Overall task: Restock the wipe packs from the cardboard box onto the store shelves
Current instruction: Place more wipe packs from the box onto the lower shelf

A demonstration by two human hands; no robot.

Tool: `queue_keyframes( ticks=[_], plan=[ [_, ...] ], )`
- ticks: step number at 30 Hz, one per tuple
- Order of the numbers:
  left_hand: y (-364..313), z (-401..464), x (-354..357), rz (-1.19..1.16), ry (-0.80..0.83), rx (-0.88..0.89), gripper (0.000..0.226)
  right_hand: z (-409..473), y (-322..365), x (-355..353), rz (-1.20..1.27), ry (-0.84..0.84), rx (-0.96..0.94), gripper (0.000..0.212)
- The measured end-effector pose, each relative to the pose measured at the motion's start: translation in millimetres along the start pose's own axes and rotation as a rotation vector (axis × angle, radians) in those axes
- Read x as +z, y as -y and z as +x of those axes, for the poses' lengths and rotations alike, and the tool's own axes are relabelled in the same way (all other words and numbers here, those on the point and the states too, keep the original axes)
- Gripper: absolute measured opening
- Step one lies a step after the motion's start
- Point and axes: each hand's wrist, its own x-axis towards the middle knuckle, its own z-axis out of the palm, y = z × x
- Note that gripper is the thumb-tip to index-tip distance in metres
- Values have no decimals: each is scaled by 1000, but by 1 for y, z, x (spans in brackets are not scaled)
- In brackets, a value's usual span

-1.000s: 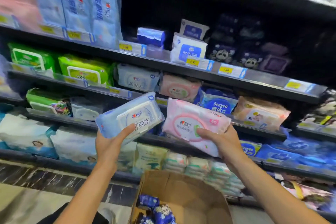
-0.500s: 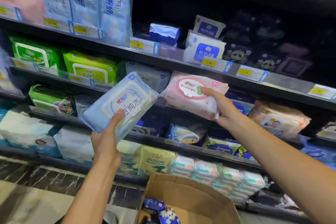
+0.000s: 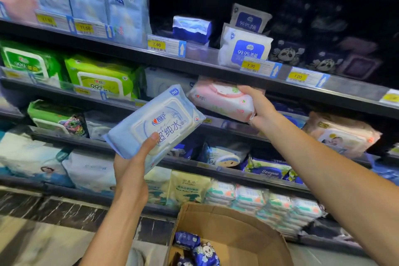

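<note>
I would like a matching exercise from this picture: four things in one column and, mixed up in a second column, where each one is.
Things:
1. blue wipe pack
2. pink wipe pack
3. cardboard box
4. white 99.9% pack

Places:
A. on the floor, below the shelves
B. gripped by the left hand
C. standing on an upper shelf above the 3.90 tag
D. gripped by the right hand at the shelf edge

Pairs: 1-B, 2-D, 3-A, 4-C
</note>
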Motion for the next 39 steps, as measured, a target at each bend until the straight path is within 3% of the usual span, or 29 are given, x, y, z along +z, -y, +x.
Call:
queue_keyframes(
  ticks=[1, 4, 5, 13, 17, 20, 26, 31, 35, 39],
  plan=[
    [0, 0, 0, 5, 2, 1, 46, 7, 2, -3, -47, -20, -29, 74],
    [-1, -2, 0, 14, 17, 6, 47, 9, 8, -7, -231, -97, -134, 33],
    [-1, -2, 0, 15, 16, 9, 47, 7, 9, -8, -303, -121, -161, 28],
    [0, -3, 4, 26, 32, 23, 51, 17, -20, -20, -777, -275, -411, 59],
    [0, -5, 5, 34, 50, 36, 58, 13, -31, -18, -1047, -287, -725, 57],
    [1, -5, 4, 40, 49, 24, 61, 16, -30, -20, -1302, -177, -879, 51],
    [7, -3, 6, 50, 28, 16, 57, 27, -23, -28, -1289, -24, -871, 45],
    [9, -7, 12, 54, 61, 12, 63, 45, -16, -34, -1453, 179, -765, 60],
    [15, -11, 14, 75, 64, 9, 58, 57, -12, -27, -1637, 72, -658, 69],
    [16, -7, 14, 103, 55, 16, 70, 45, -20, -27, -1771, -81, -714, 45]
  ],
)
